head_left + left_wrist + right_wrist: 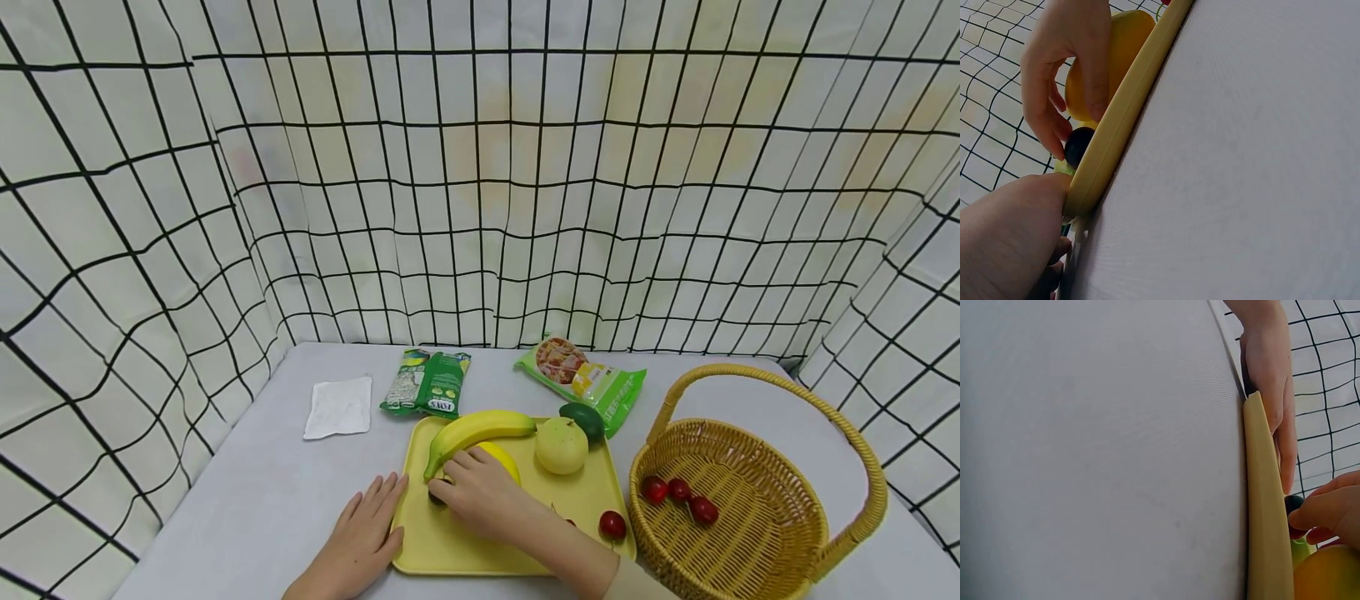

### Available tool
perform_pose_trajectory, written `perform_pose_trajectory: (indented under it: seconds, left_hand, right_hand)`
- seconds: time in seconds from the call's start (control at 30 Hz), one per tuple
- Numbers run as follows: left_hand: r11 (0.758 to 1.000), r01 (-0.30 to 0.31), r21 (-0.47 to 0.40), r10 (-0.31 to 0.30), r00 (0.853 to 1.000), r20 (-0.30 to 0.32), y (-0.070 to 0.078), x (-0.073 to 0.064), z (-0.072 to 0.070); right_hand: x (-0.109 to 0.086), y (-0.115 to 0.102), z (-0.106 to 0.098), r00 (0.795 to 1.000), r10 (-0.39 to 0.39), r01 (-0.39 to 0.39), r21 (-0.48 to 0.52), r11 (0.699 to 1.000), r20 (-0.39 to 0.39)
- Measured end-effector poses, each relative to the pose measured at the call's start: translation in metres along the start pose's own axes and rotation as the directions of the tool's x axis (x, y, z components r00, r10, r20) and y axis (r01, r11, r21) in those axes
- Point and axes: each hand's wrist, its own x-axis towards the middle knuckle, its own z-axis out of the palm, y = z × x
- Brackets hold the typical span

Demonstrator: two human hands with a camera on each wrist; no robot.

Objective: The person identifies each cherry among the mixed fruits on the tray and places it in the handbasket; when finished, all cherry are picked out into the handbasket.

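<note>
My right hand reaches over the yellow tray, thumb and fingertips pinching a dark cherry near the tray's left side. Both wrist views show those fingertips at the dark cherry, partly covering it. Flat beside the tray's left edge lies my left hand, fingers extended and thumb touching the rim. A banana curves behind the right hand, which partly hides a yellow mango-like fruit. Also on the tray are a pale yellow-green round fruit and a red cherry.
A wicker basket with a tall handle stands right of the tray, holding several red cherries. A dark green fruit sits at the tray's back corner. Behind lie green packets and a white square packet. Black netting encloses the table.
</note>
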Motion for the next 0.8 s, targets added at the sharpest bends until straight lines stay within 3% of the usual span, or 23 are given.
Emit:
perform_pose_trajectory:
  seconds: [0.8]
  left_hand:
    - [1.0,0.02,0.002,-0.02,1.0,0.011,-0.0009,0.0026,0.0009]
  right_hand:
    - [0.0013,-0.0012,-0.0005,0.999,-0.005,0.004,0.014,1.0,0.034]
